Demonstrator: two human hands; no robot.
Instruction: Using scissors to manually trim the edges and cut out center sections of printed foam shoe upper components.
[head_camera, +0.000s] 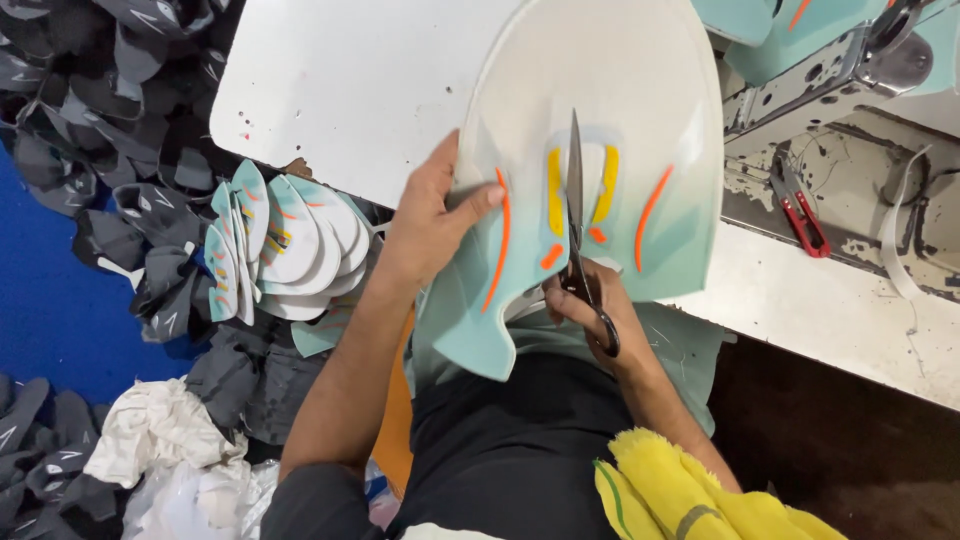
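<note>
A person seen from above holds a mint-green shoe panel (600, 130) over their lap, at the edge of a white table (340, 80). The left hand (430, 225) pinches the panel's left edge, thumb on top beside an orange stripe (500, 240), fingers curled under. The right hand (590, 310) is closed through the handles of black scissors (577, 215), whose blades lie nearly together, pointing up between two yellow stripes (580, 185). The panel looks thin, light and floppy, likely to sag unless gripped near the cut line. To the left, a fanned stack of similar pieces (285, 245) rests against a heap of grey parts (120, 120). Red snips (800, 215) lie on a worn sewing machine bed (860, 170) to the right. A yellow cloth (690, 495) sits near the right forearm; the floor is blue
</note>
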